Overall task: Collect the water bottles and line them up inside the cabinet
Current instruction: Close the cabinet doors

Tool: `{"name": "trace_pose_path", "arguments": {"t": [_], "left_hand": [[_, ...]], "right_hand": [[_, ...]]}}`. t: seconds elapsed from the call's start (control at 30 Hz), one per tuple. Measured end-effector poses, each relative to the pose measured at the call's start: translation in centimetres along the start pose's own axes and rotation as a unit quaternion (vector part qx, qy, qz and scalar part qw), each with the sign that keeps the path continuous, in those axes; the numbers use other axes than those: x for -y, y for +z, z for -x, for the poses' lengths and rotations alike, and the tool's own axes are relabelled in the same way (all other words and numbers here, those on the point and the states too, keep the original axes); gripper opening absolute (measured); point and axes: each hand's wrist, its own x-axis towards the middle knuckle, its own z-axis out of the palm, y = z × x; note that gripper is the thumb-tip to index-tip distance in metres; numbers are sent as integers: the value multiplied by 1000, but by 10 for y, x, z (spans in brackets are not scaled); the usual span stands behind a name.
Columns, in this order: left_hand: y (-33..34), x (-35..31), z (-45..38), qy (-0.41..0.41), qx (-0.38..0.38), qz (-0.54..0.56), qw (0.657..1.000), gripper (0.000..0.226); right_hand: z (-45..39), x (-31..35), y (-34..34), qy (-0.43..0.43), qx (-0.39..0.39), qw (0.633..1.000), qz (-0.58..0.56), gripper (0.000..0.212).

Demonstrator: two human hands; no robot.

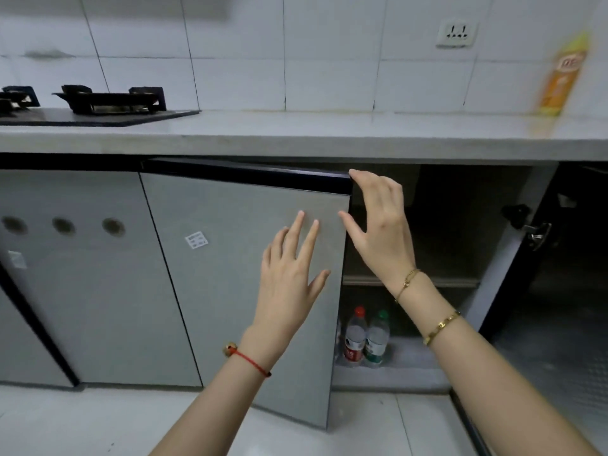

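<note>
I judge the task nearly done: two water bottles (365,339) stand side by side, touching, on the cabinet (388,373) floor at lower centre-right of the frame. My left hand (289,284) lies flat and spread on the door (243,258); my right hand (381,225) is open at the door's free edge (holding nothing). More bottles may hide behind the door. Closing remains.

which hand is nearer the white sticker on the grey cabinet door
Left. The left hand lies flat on the grey cabinet door, to the right of the small white sticker. The right hand is farther right, at the door's free edge.
</note>
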Motion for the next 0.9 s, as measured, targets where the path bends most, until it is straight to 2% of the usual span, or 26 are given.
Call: {"name": "trace_pose_path", "arguments": {"t": [0.3, 0.6, 0.9], "left_hand": [[38, 3, -38, -29, 33, -47, 998, 88], [54, 10, -58, -36, 36, -62, 997, 88], [47, 11, -59, -40, 72, -33, 996, 77]], "right_hand": [[-19, -46, 43, 1, -11, 992, 123, 58], [-24, -57, 66, 0, -32, 985, 168, 60], [-13, -52, 51, 18, 14, 993, 120, 62]]}}
